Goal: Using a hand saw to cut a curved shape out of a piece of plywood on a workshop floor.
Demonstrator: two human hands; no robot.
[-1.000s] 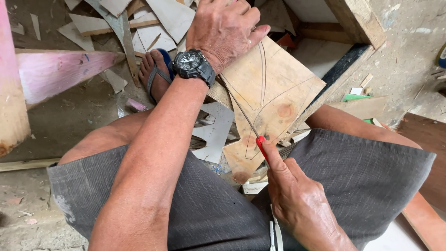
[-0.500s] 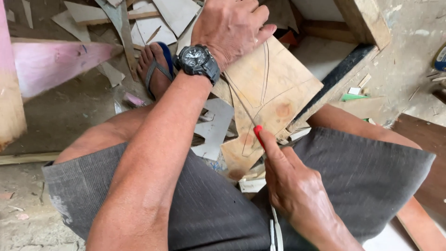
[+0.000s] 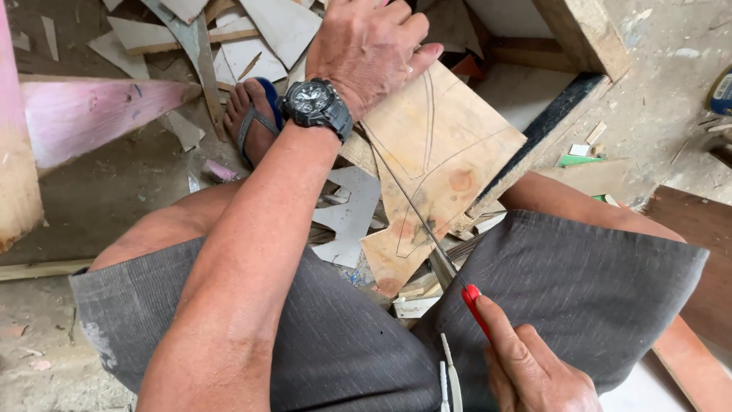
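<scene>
1. Between the person's knees, a thin plywood sheet (image 3: pixel 446 164) with pencilled curves lies tilted over a heap of offcuts (image 3: pixel 347 217) on the floor.
2. On its far edge the left hand (image 3: pixel 370 49) presses flat, fingers spread, not wrapped around anything; a black wristwatch (image 3: pixel 316 107) sits just behind it.
3. Down at the lower edge of view, the right hand (image 3: pixel 534 370) is closed around the red handle (image 3: pixel 474 305) of a slim saw blade (image 3: pixel 415 210), which runs across the sheet along a drawn line.
4. Judging by its look, the sheet is light, stiff but springy, and prone to splintering at the cut; it is best held flat near the edge, close to the blade, away from the teeth.
5. Compared with a second ago, the right hand has drawn back toward the body, so more blade shows; the left hand and sheet have hardly shifted.
</scene>
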